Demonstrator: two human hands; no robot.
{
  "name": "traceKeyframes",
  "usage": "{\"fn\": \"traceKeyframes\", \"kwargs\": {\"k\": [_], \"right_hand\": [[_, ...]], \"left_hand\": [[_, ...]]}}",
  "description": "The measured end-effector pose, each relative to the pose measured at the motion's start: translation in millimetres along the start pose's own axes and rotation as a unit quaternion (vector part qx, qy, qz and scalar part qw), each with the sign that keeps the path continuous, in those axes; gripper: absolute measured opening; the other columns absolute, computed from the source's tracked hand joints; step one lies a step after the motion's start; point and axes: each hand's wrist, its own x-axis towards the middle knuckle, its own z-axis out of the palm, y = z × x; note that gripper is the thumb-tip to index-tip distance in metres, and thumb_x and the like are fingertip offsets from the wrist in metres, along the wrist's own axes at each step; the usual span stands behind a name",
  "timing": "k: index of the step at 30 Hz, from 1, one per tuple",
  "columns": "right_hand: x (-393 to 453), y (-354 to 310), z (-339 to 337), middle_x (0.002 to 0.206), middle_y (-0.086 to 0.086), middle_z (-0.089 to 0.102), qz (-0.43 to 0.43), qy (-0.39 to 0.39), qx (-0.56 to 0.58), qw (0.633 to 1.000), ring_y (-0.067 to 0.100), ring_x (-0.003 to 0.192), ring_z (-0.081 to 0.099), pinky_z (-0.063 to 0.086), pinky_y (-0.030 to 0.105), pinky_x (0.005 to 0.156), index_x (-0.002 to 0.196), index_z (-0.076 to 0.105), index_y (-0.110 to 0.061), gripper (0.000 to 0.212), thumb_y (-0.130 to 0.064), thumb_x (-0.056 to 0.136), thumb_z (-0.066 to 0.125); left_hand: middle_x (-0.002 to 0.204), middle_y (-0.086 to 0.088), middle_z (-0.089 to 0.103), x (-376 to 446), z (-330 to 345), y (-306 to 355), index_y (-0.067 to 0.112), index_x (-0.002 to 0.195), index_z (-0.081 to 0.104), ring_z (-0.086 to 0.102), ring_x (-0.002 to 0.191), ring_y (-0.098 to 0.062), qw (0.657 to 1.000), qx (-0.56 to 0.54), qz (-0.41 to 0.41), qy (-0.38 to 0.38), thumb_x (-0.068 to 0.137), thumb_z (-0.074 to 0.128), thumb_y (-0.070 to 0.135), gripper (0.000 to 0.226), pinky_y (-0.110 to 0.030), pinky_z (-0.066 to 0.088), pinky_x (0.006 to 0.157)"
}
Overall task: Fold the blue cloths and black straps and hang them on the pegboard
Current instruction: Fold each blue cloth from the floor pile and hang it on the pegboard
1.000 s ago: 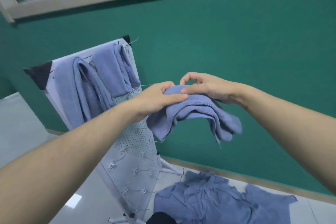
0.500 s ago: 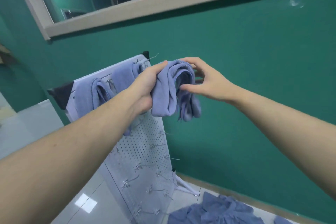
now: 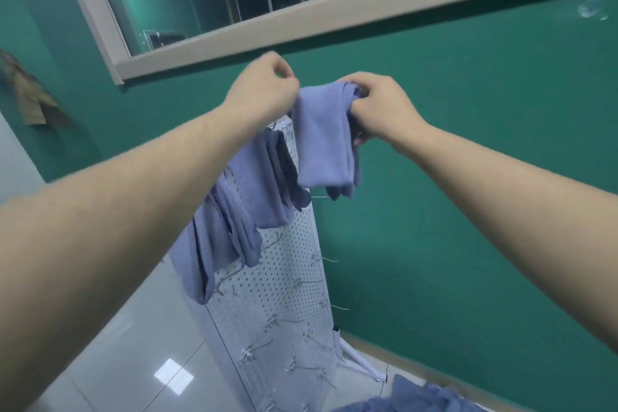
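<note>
Two hands, left hand (image 3: 264,90) and right hand (image 3: 378,107) gripping one folded cloth (image 3: 326,140), two cloths (image 3: 240,211) on pegboard (image 3: 284,294)

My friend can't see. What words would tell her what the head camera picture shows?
Two bare hands hold a folded blue cloth up at the top right corner of a white pegboard; the right hand grips its top edge and the left hand pinches beside it. Two more blue cloths already hang on the board, and a blue pile lies on the floor.
</note>
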Motion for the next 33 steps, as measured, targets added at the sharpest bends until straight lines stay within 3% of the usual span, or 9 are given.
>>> {"fn": "traceKeyframes", "kwargs": {"k": [5, 8, 12, 15, 17, 21, 25, 29, 33], "right_hand": [[15.8, -2.7, -7.6, 0.065, -0.007, 0.064, 0.025, -0.012, 0.001, 1.000, 0.019, 0.058, 0.057, 0.062, 0.052, 0.077, 0.095, 0.071, -0.019, 0.034, -0.016, 0.070, 0.048], [21.9, -3.0, -10.8, 0.059, -0.007, 0.060, 0.048, -0.032, -0.008, 0.998, 0.015, 0.050, 0.054, 0.062, 0.046, 0.079, 0.099, 0.071, -0.018, 0.033, -0.010, 0.079, 0.045], [34.4, -6.4, 2.8, 0.068, -0.001, 0.062, 0.054, -0.048, -0.015, 0.997, 0.015, 0.051, 0.053, 0.061, 0.041, 0.076, 0.103, 0.071, -0.018, 0.032, -0.007, 0.085, 0.046], [43.2, -11.3, 19.6, 0.077, 0.005, 0.064, 0.046, -0.053, 0.011, 0.997, 0.020, 0.062, 0.057, 0.061, 0.041, 0.075, 0.101, 0.070, -0.016, 0.027, -0.008, 0.087, 0.049], [48.6, -13.4, 32.3, 0.080, 0.004, 0.065, 0.042, -0.056, 0.028, 0.997, 0.020, 0.066, 0.058, 0.062, 0.038, 0.072, 0.099, 0.070, -0.016, 0.023, -0.010, 0.087, 0.051], [58.6, -14.0, 59.8, 0.081, -0.011, 0.063, -0.001, -0.068, -0.043, 0.997, 0.012, 0.070, 0.054, 0.048, 0.025, 0.064, 0.088, 0.065, -0.025, 0.007, -0.025, 0.088, 0.058], [61.4, -8.6, 79.1, 0.084, -0.010, 0.066, 0.000, -0.108, -0.068, 0.992, 0.014, 0.073, 0.053, 0.045, 0.027, 0.065, 0.087, 0.064, -0.021, 0.018, -0.039, 0.084, 0.063], [54.8, -0.1, 82.1, 0.078, -0.012, 0.058, 0.028, -0.199, 0.016, 0.980, 0.011, 0.071, 0.046, 0.040, 0.022, 0.064, 0.080, 0.061, -0.022, 0.017, -0.038, 0.081, 0.068], [55.1, 1.2, 85.4, 0.082, -0.012, 0.061, 0.015, -0.211, 0.025, 0.977, 0.010, 0.074, 0.050, 0.042, 0.022, 0.066, 0.090, 0.063, -0.016, 0.027, -0.041, 0.080, 0.067]], "left_hand": [[0.100, -0.010, 0.066, 34.4, -7.2, -31.2, 0.010, 0.112, 0.058, 0.059, 0.086, -0.028, 0.989, 0.033, -0.114, -0.088, 0.096, 0.037, 0.028, 0.032, -0.034, 0.048, 0.078], [0.112, -0.010, 0.064, 35.5, 1.8, -44.9, 0.008, 0.125, 0.055, 0.055, 0.088, -0.026, 0.976, 0.024, -0.158, -0.151, 0.103, 0.028, 0.037, 0.045, -0.032, 0.045, 0.080], [0.122, -0.010, 0.065, 39.3, 10.1, -50.3, 0.015, 0.118, 0.054, 0.062, 0.105, -0.024, 0.974, 0.030, -0.153, -0.164, 0.103, 0.028, 0.026, 0.032, -0.035, 0.048, 0.092], [0.110, -0.003, 0.061, 40.9, 11.3, -52.1, 0.012, 0.131, 0.047, 0.057, 0.073, -0.013, 0.977, -0.013, -0.141, -0.157, 0.106, 0.032, 0.023, 0.031, -0.025, 0.042, 0.060], [0.106, -0.008, 0.065, 39.9, 8.5, -55.0, 0.018, 0.127, 0.044, 0.058, 0.067, -0.019, 0.970, -0.074, -0.161, -0.167, 0.107, 0.022, 0.037, 0.035, -0.025, 0.038, 0.056], [0.104, -0.008, 0.071, 43.0, 3.7, -66.7, 0.028, 0.106, 0.058, 0.065, 0.106, -0.028, 0.951, -0.148, -0.177, -0.208, 0.094, 0.027, 0.075, 0.058, -0.036, 0.048, 0.096], [0.107, -0.002, 0.073, 45.1, 2.3, -84.1, 0.017, 0.101, 0.070, 0.067, 0.101, -0.021, 0.951, -0.157, -0.140, -0.225, 0.091, 0.060, 0.050, 0.036, -0.038, 0.049, 0.100], [0.123, -0.012, 0.071, 43.9, -0.5, -98.6, 0.006, 0.125, 0.065, 0.067, 0.114, -0.028, 0.936, -0.170, -0.187, -0.245, 0.079, 0.059, 0.036, 0.055, -0.049, 0.045, 0.108], [0.114, -0.015, 0.069, 44.6, -3.8, -95.0, 0.020, 0.112, 0.059, 0.063, 0.097, -0.023, 0.917, -0.196, -0.204, -0.281, 0.077, 0.063, 0.034, 0.037, -0.041, 0.046, 0.103]]}}
